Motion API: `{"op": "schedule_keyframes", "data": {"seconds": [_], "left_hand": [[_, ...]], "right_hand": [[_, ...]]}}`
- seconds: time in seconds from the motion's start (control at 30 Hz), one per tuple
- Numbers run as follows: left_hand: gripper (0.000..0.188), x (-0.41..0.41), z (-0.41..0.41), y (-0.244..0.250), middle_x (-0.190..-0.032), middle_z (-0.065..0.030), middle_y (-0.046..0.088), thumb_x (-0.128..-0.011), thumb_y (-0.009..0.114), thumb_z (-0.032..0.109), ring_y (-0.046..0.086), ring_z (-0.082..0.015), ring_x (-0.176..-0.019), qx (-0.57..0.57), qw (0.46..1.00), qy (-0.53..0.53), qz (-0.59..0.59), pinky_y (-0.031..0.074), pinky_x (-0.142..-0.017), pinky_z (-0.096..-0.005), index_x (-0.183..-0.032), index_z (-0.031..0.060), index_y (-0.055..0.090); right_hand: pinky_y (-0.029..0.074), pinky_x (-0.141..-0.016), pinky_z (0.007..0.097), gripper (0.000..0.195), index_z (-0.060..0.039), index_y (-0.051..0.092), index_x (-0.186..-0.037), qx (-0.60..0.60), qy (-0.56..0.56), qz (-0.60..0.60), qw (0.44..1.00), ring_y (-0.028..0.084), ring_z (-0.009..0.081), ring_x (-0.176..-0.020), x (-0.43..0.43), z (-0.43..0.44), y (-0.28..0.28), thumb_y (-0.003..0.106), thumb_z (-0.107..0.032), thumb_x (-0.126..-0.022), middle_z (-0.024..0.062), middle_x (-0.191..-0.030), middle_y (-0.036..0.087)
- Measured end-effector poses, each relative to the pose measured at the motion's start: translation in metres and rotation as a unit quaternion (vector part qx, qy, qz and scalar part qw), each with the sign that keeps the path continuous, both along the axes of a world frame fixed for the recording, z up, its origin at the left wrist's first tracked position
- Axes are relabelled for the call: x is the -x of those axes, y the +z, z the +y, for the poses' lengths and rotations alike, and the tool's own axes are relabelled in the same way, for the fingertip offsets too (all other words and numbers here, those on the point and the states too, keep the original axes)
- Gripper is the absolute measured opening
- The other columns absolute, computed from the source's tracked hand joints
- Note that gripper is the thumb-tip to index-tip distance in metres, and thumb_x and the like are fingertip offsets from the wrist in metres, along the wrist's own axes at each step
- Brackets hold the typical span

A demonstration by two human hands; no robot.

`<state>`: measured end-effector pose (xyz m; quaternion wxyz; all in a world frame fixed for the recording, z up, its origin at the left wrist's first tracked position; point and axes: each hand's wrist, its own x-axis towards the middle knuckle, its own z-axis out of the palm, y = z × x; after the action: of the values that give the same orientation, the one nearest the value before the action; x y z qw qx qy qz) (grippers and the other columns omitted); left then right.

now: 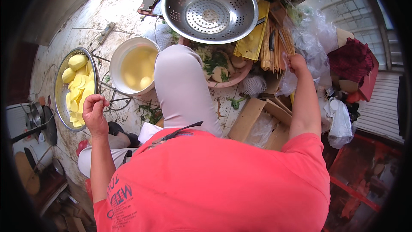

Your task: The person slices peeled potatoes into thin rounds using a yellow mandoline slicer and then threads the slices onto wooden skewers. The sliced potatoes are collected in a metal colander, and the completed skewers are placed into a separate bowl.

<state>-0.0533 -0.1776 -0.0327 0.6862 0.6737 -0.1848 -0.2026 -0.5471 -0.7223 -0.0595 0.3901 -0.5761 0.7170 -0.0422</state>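
My left hand [96,112] is raised at the right rim of a perforated metal colander [58,87] that holds sliced and whole peeled potatoes [79,85]. Its fingertips are pinched together; whether something small is between them cannot be told. My right hand [296,63] reaches to the upper right, its fingers closed at the lower end of thin bamboo skewers [285,40], beside clear plastic bags. More skewers and a yellow plastic tray [252,35] lie left of it. A white bucket [112,71] of cloudy yellowish water with potatoes stands between the colander and my knee.
A large empty metal colander [209,35] sits ahead, above a pink basin [222,84] with vegetable scraps. An opened cardboard box [249,112] is at right, near a crumpled white bag [339,124]. Greens [236,102] lie on the tiled floor. A metal wire stand [112,95] is beside the bucket.
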Motion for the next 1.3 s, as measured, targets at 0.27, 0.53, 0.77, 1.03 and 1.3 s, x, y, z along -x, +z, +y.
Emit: {"op": "schedule_keyframes", "data": {"seconds": [0.27, 0.53, 0.77, 1.03, 1.3], "left_hand": [[0.011, -0.007, 0.031, 0.016, -0.092, -0.0069, 0.065, -0.088, 0.058, -0.002, 0.063, -0.0152, -0.075, 0.065, 0.996, 0.057, 0.004, 0.055, -0.074, -0.0287, -0.098, 0.0016, 0.062], [0.013, -0.053, 0.079, 0.054, -0.091, -0.0076, 0.068, -0.087, 0.059, -0.001, 0.066, -0.0147, -0.075, 0.152, 0.977, 0.151, -0.013, 0.056, -0.073, -0.0255, -0.099, 0.0015, 0.064], [0.013, -0.098, 0.117, 0.057, -0.092, -0.0048, 0.067, -0.088, 0.061, 0.002, 0.065, -0.0118, -0.078, 0.100, 0.964, 0.243, -0.030, 0.055, -0.075, -0.0245, -0.100, 0.0031, 0.064], [0.021, -0.156, 0.120, 0.025, -0.089, -0.0049, 0.069, -0.079, 0.065, 0.013, 0.064, -0.0140, -0.081, -0.104, 0.949, 0.279, -0.100, 0.053, -0.078, -0.0285, -0.097, 0.0032, 0.067], [0.042, -0.173, 0.095, 0.000, -0.124, -0.0108, 0.063, -0.083, 0.066, 0.038, 0.056, -0.0280, -0.117, -0.438, 0.868, 0.194, -0.127, 0.044, -0.099, -0.0456, -0.111, 0.0072, 0.066]], "right_hand": [[0.037, -0.040, 0.0237, 0.017, -0.0124, 0.057, -0.089, 0.012, -0.033, -0.240, 0.970, 0.050, 0.0088, -0.051, -0.058, 0.036, 0.063, 0.059, -0.026, -0.098, -0.0015, -0.068, 0.056], [0.042, -0.047, 0.0210, 0.016, -0.0075, 0.058, -0.108, -0.011, 0.241, -0.367, 0.898, 0.052, 0.0063, -0.056, -0.237, 0.135, 0.146, 0.058, -0.022, -0.099, -0.0024, -0.076, 0.057], [0.037, -0.047, 0.0222, 0.014, -0.0071, 0.059, -0.100, -0.056, 0.486, -0.310, 0.815, 0.048, 0.0065, -0.053, -0.420, 0.261, 0.137, 0.058, -0.021, -0.098, -0.0025, -0.069, 0.052], [0.046, -0.058, 0.0271, 0.017, -0.0003, 0.062, -0.100, -0.062, 0.621, -0.200, 0.755, 0.052, 0.0088, -0.061, -0.567, 0.366, 0.096, 0.060, -0.016, -0.096, 0.0014, -0.074, 0.057], [0.051, -0.083, 0.0490, 0.024, -0.0029, 0.062, -0.107, 0.177, 0.744, -0.041, 0.643, 0.066, 0.0404, -0.094, -0.640, 0.393, 0.032, 0.059, -0.021, -0.092, 0.0234, -0.099, 0.069]]}}
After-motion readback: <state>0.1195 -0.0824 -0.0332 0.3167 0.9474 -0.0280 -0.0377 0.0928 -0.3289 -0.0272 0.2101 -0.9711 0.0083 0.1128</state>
